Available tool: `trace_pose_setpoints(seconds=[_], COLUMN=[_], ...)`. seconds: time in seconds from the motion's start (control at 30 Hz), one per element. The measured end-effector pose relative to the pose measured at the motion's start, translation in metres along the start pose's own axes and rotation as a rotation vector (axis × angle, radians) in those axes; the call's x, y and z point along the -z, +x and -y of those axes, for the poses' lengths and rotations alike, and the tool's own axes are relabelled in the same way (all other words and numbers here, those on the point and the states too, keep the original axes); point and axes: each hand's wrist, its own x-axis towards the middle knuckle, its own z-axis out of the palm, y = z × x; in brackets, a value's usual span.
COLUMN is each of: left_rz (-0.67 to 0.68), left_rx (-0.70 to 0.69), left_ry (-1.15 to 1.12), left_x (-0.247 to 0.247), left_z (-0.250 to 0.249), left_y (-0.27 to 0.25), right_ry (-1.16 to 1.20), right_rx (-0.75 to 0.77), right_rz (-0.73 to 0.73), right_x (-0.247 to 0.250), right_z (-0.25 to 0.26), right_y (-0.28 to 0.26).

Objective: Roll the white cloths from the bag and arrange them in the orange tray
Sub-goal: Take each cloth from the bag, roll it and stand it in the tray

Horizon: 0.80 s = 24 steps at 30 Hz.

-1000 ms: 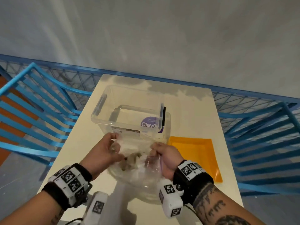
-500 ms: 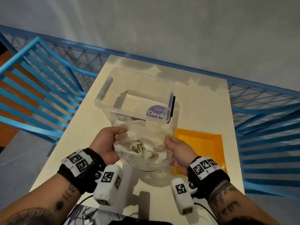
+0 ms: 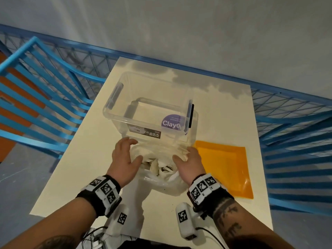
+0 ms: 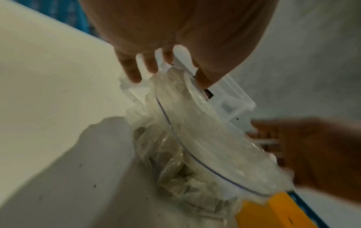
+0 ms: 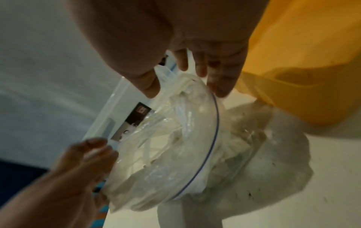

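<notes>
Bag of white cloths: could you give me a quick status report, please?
Left hand and right hand open, flanking the bag. Bag on table, mouth open, white cloths inside. Orange tray empty. Clear box close behind.

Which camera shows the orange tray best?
The head view: the whole orange tray lies flat on the table, right of the bag. The left wrist view catches only a corner; the right wrist view a blurred part.

Cream table (image 3: 224, 112), clear plastic box (image 3: 143, 105), orange tray (image 3: 226, 168), clear bag of white cloths (image 3: 161, 166)
</notes>
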Motion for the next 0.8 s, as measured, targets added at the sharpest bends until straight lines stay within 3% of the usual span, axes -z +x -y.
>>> trace_pose_setpoints(seconds=[0.07,0.13,0.2,0.27,0.4,0.47,0.6,0.7,0.8], left_rz=[-0.074,-0.015,0.101,0.192,0.282,0.249,0.114,0.275,0.378], left_rx=[-0.219,-0.285,-0.221,-0.151,-0.108,-0.161,-0.486,-0.533,-0.446], left_ry=[0.225,0.446,0.603,0.699,0.758,0.734,0.621,0.630,0.847], left_x=[-0.001,-0.003,-0.005,-0.004,0.000,0.000,-0.004,-0.019,-0.036], left_z=[-0.004,-0.007,-0.008,-0.007,-0.008,-0.012,-0.018,-0.024,-0.032], left_y=[-0.002,-0.001,0.001,0.001,-0.002,-0.006,-0.009,-0.002,0.014], right_ry=[-0.230,-0.577,-0.831,-0.943,-0.968,-0.895,-0.548,-0.532,-0.749], right_rx=[0.263,0.411,0.353,0.273,0.260,0.297,0.405,0.339,0.243], right_rz=[-0.095,-0.050,0.073,0.100,0.083,0.108,-0.021,-0.105,0.054], right_x=[0.002,-0.001,-0.008,-0.012,-0.014,-0.009,0.021,0.052,0.081], right_z=[0.005,0.009,0.010,0.008,0.004,-0.001,-0.025,-0.059,-0.092], right_y=[-0.012,-0.022,-0.025,-0.020,-0.017,-0.022,-0.028,-0.031,-0.028])
